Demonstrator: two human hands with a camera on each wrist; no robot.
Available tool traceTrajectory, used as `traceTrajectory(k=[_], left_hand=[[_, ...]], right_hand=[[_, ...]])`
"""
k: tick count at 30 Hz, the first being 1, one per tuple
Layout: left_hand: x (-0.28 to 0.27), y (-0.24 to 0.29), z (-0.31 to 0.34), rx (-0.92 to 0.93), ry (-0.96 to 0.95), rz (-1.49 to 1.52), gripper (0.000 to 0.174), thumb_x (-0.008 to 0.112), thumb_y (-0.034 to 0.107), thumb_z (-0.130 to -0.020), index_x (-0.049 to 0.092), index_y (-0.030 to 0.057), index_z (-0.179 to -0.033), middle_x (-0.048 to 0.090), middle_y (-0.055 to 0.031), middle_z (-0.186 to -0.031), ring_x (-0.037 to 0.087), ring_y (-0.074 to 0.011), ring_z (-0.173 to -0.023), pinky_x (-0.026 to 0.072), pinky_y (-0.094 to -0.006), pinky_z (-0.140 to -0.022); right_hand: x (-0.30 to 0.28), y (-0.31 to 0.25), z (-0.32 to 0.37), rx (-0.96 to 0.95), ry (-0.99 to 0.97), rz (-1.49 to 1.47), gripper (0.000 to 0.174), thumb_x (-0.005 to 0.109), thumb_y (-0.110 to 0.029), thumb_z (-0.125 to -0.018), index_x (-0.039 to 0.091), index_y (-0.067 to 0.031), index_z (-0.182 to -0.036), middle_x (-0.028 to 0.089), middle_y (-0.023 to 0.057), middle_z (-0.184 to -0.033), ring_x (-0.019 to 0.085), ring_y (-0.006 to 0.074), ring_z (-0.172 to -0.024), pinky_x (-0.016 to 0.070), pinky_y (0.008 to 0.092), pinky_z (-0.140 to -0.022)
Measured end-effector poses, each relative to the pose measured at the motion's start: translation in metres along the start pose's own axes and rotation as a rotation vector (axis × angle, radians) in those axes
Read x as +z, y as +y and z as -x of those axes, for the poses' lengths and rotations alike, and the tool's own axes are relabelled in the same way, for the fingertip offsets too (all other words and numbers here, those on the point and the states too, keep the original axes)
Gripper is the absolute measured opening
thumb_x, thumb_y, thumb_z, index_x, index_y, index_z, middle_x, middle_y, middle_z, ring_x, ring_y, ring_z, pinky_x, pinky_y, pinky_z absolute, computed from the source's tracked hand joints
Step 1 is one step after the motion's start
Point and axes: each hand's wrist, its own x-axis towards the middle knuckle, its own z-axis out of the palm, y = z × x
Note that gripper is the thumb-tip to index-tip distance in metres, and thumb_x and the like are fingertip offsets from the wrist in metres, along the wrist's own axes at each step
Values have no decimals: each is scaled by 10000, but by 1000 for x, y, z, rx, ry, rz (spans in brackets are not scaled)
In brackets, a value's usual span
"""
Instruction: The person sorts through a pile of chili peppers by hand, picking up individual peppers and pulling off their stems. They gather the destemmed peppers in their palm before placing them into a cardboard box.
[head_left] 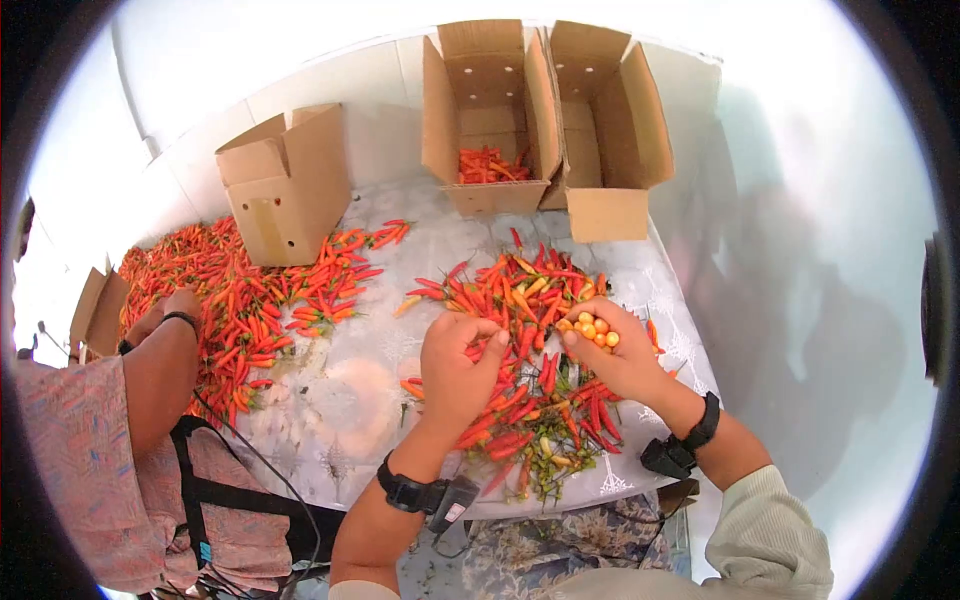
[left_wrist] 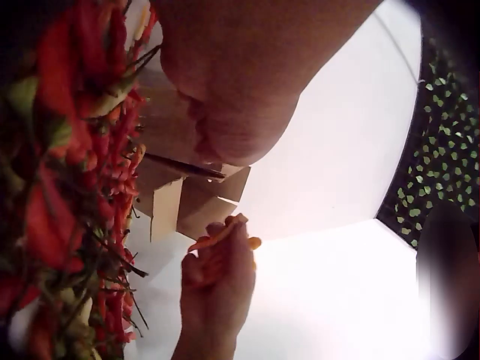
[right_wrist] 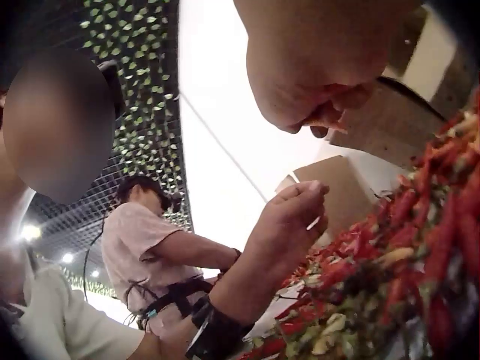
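Over the heap of red and orange chili peppers (head_left: 530, 290) both hands face each other. My right hand (head_left: 630, 360) grips a bunch of orange chili peppers (head_left: 597, 330), their rounded ends showing in the head view; the left wrist view shows these peppers (left_wrist: 217, 236) along the fingers. Opposite it, my left hand (head_left: 460, 370) has curled fingers, thumb close to the index finger. Red shows in the gap between them, but I cannot tell whether that is a held pepper. Green stems and small green pieces (head_left: 545, 470) lie at the heap's near side.
At the back stand two open cartons; the left carton (head_left: 440, 140) contains red peppers (head_left: 490, 165), beside the right carton (head_left: 610, 200). Another carton (head_left: 285, 190) sits by a large pepper pile (head_left: 225, 270). A second person (head_left: 150, 420) works at the left.
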Motion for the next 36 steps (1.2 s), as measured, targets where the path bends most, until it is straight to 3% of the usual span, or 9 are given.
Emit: traceTrajectory(k=[3, 7, 12, 18, 22, 25, 27, 30, 36], left_hand=[[-3, 5, -1, 49, 26, -1, 109, 708, 123, -773, 662, 30, -807, 579, -100, -795, 572, -257, -776, 445, -359, -706], [-8, 13, -1, 112, 26, 12, 116, 712, 124, -778, 661, 27, -816, 566, -97, -778, 567, -249, -767, 444, -338, -712], [-6, 13, 0, 139, 61, 3, 113, 716, 113, -759, 658, 31, -810, 574, -95, -755, 566, -263, -769, 441, -364, -708], [-8, 16, 0, 213, 85, -25, 105, 714, 99, -743, 647, 35, -793, 574, -108, -779, 555, -284, -774, 433, -383, -696], [-11, 19, 0, 213, 66, -17, 107, 713, 104, -744, 647, 37, -797, 571, -108, -784, 551, -287, -777, 429, -385, -692], [-9, 16, -1, 221, 88, -20, 107, 712, 107, -744, 648, 38, -795, 570, -107, -785, 550, -286, -774, 428, -387, -691], [-6, 12, 0, 212, 94, -21, 104, 712, 108, -742, 649, 42, -792, 571, -105, -790, 550, -285, -776, 430, -387, -693], [-9, 14, -1, 200, 106, -31, 98, 713, 107, -739, 652, 48, -788, 571, -100, -790, 555, -285, -775, 435, -383, -701], [-7, 5, -3, 198, 69, -64, 95, 707, 101, -743, 646, 42, -784, 583, -106, -799, 563, -302, -789, 440, -402, -719]], right_hand=[[-3, -34, -4, -291, 106, 347, 246, 717, -115, -775, 594, -53, -979, 638, 105, -893, 607, 295, -769, 473, 357, -679], [-9, -88, -22, -774, 247, 653, 321, 762, -85, -689, 617, -96, -976, 657, 42, -853, 600, 245, -723, 451, 346, -654], [-16, -128, -38, -1053, 447, 763, 337, 758, -78, -688, 613, -87, -992, 660, 39, -863, 596, 231, -751, 451, 350, -706], [-18, -157, -55, -1176, 552, 743, 253, 740, -69, -733, 635, -63, -963, 665, 67, -890, 606, 245, -800, 459, 339, -748], [-14, -156, -100, -1357, 749, 707, 286, 763, -80, -723, 645, -62, -983, 670, 68, -901, 609, 237, -810, 469, 321, -763], [-18, -132, -168, -1291, 876, 883, 372, 749, -240, -776, 616, -68, -1078, 666, 73, -982, 606, 234, -868, 462, 343, -807], [-17, -103, -211, -870, 657, 1061, 482, 674, -371, -828, 559, -69, -1185, 619, 121, -1133, 582, 295, -1012, 446, 396, -890], [-14, -41, -219, -477, 401, 942, 532, 616, -410, -859, 513, -62, -1247, 537, 160, -1258, 509, 349, -1151, 418, 425, -963], [-16, -19, -132, -513, 199, 930, 492, 595, -387, -880, 520, -49, -1230, 513, 172, -1269, 480, 360, -1184, 401, 415, -993]])
